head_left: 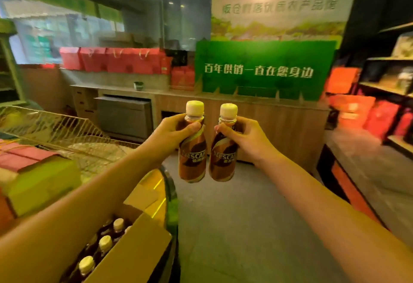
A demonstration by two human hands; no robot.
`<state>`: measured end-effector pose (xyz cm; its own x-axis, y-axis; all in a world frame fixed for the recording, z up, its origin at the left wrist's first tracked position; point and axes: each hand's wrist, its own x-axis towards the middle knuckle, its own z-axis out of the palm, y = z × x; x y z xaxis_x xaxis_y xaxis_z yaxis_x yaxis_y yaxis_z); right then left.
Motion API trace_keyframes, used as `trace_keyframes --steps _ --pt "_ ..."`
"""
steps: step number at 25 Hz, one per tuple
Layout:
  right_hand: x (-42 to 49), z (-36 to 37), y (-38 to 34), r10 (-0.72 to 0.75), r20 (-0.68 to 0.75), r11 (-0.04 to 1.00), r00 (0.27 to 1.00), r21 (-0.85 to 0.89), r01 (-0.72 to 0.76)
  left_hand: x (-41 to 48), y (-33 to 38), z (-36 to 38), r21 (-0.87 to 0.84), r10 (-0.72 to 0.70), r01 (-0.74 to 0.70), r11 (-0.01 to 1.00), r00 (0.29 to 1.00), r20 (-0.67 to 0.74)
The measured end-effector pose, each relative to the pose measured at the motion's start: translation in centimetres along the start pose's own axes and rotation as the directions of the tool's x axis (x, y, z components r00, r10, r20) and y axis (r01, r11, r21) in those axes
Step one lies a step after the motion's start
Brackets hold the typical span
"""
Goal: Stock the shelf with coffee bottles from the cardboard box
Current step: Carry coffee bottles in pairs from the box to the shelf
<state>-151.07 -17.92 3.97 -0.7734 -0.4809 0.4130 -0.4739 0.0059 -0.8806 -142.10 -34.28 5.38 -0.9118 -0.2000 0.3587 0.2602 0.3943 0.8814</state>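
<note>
The left hand and right hand are each gripping a coffee bottle by its neck, fingers clamped, and carrying both upright and slightly apart should be helping them reach the shelf safely.

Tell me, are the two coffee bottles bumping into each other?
Cannot tell. In the head view the left bottle and the right bottle show a clear gap at their necks, but their lower bodies look pressed together or overlapped, and the picture is blurry.
</note>
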Motion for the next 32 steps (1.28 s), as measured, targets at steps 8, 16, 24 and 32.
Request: trace_keyframes --steps 8,16,24,32 --pt "-21.7 -22.9 -4.6 0.043 -0.577 0.959 0.815 -0.205 -0.196 -3.6 11.0 25.8 -0.303 0.266 -0.121 0.945 0.823 0.502" --pt "-49.6 -41.8 -13.4 0.037 -0.864 0.849 0.502 -0.238 -0.472 -19.0 25.9 53.1 -0.534 0.469 -0.027 0.845 0.517 0.716" --pt "-71.0 -55.5 -20.9 -0.038 -0.964 0.759 0.263 -0.199 -0.620 -34.4 39.2 74.0 -0.600 0.565 0.052 0.799 0.278 0.777" --pt "-82.2 -66.7 -22.3 -0.152 -0.988 0.692 0.032 -0.130 -0.711 -39.8 48.0 91.0 -0.628 0.628 0.112 0.770 0.047 0.777"
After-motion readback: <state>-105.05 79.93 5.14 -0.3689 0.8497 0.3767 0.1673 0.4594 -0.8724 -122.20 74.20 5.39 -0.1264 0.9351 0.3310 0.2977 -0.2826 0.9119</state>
